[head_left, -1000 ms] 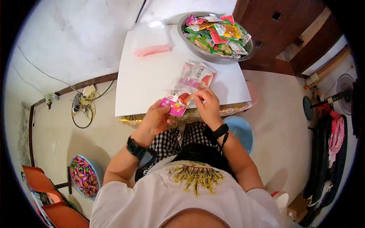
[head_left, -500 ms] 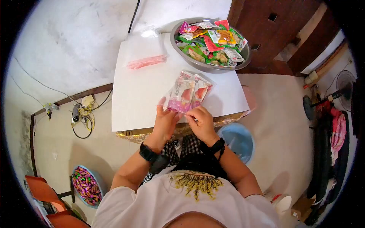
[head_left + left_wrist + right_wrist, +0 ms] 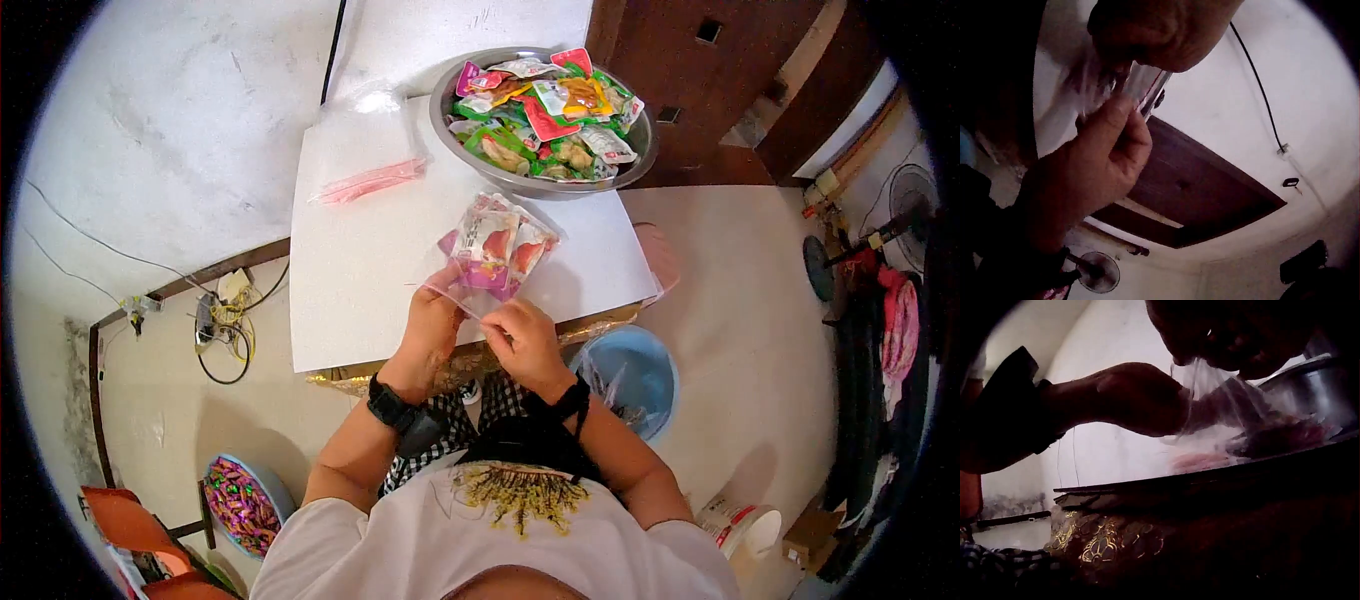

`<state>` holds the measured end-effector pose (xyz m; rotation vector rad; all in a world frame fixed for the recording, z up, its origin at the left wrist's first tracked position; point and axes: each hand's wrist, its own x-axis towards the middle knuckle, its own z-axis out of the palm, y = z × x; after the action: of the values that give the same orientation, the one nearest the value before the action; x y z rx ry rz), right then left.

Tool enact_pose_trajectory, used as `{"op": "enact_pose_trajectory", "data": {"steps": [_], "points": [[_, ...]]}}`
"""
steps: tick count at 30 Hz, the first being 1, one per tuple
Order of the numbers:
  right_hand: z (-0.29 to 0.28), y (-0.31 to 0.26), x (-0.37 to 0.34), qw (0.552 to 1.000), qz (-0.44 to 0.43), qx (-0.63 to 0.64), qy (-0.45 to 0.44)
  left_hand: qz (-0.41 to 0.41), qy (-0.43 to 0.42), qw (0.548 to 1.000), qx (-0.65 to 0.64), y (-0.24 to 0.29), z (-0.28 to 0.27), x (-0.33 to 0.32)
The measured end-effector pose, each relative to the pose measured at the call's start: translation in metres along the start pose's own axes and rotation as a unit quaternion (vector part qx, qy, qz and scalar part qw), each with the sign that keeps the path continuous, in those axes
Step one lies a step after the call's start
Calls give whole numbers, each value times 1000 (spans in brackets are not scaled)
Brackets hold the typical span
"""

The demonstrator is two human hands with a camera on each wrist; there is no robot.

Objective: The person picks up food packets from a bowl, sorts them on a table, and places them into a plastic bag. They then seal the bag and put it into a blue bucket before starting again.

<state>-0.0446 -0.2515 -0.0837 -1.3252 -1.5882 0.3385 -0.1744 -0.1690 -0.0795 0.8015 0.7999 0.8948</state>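
On the white tabletop, a clear plastic bag lies with several white-and-purple snack packets in it. My left hand reaches in at the bag's near end, its fingers stretched toward the packets and covered by the film. In the right wrist view, that left hand shows partly through the lifted film. My right hand pinches the near edge of the bag. From the left wrist view, thumb and fingers of the right hand meet on the clear film.
A steel basin heaped with colourful snack packets stands at the back right. Flat bags with pink edges lie at the back left. On the floor are a blue tub at right and a tub of purple-wrapped pieces at left.
The packet from my left hand has gone in with the others in the bag. My right hand has moved from the packet to the bag's near edge. The head view has shifted.
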Motion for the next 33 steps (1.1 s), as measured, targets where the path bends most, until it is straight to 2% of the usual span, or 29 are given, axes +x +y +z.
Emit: {"op": "enact_pose_trajectory", "data": {"steps": [4,7,10,12,16,19,22,25,28,31,33], "points": [[-1,2,3,999,5,14,31,-39,54,997,44,7,-11,-15],[-2,0,4,1000,3,17,23,-62,13,996,60,-3,-34,-10],[-4,-4,4,1000,-8,6,-2,-28,-10,999,31,-7,-25,5],[-2,-3,1,1000,0,-3,-9,26,-32,998,42,-6,-13,15],[-3,1,0,1000,-7,-3,11,91,-53,994,30,0,0,18],[-3,3,2,999,-23,-4,22,42,-22,999,-23,-3,-2,9],[0,3,1,1000,-24,-4,11,7,-19,1000,12,-1,-12,1],[0,-3,1,1000,-26,3,-5,28,-66,997,32,-1,-14,7],[-2,-5,0,999,-29,-9,-14,43,-63,993,92,2,-1,12],[-3,-4,-1,999,-30,-16,-13,56,-59,996,40,-8,5,13],[-6,-2,0,999,-30,-10,-5,53,-54,995,62,-4,4,10]]}}
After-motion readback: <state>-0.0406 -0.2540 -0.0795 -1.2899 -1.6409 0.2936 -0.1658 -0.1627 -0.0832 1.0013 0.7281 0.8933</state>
